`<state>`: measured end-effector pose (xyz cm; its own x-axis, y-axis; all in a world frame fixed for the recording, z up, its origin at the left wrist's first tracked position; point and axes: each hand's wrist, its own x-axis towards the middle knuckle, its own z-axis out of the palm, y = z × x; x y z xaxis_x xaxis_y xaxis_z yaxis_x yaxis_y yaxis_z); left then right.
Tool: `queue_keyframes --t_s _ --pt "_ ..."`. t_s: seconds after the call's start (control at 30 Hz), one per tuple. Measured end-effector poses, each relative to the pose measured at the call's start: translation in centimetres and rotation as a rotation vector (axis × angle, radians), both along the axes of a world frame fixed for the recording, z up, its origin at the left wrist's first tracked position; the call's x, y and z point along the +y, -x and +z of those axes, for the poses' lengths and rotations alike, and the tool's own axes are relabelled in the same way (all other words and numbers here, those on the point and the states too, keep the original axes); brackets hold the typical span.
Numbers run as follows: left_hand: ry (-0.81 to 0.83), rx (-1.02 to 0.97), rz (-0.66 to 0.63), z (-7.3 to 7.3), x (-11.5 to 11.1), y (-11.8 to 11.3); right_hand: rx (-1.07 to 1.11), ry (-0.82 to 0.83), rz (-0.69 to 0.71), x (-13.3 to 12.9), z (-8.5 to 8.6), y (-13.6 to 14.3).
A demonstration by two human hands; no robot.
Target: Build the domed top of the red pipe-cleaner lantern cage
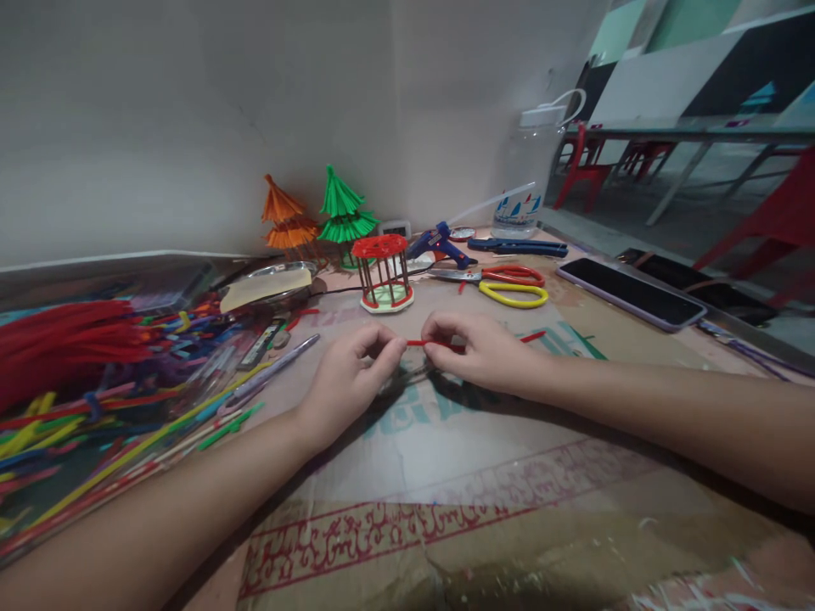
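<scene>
Between my hands stretches a thin red stick [414, 343], perhaps a pipe cleaner. My left hand [360, 369] pinches its left end, while my right hand [474, 350] pinches it further right, its far part showing beyond my fingers. Just behind my hands stands a small round cage-like model [385, 273] with a red top, brown posts and a pale base. Scissors [513, 286] with red and yellow handles lie behind my right hand. Under both hands is a pale sheet [446, 450] on printed cardboard [306, 552].
Colourful pipe cleaners [70, 365] heap at the left. Orange [285, 212] and green [345, 212] tree models stand at the back, near a blue glue gun [444, 246], blue-handled tool [517, 247] and clear bottle [522, 174]. A phone [630, 293] lies at the right.
</scene>
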<state>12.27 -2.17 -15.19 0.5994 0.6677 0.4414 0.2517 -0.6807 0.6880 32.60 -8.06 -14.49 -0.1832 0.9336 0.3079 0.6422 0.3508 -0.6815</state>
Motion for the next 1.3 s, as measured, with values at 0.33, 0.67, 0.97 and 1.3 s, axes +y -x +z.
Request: queue_keyframes --t_s 0.33,0.67,0.97,1.3 --pt "0.021 -0.005 0.014 -0.1 -0.2 -0.1 0.077 -0.085 0.045 -0.2 -0.4 -0.1" --pt "0.221 0.027 -0.013 -0.5 -0.3 0.0 -0.109 -0.265 0.06 -0.3 -0.9 -0.6" --pt "0.387 0.029 -0.019 -0.4 -0.4 -0.2 -0.142 -0.348 0.055 0.2 -1.2 -1.2" --pt "0.402 0.0 -0.02 -0.2 -0.3 -0.3 -0.153 -0.404 0.113 0.5 -1.3 -1.3"
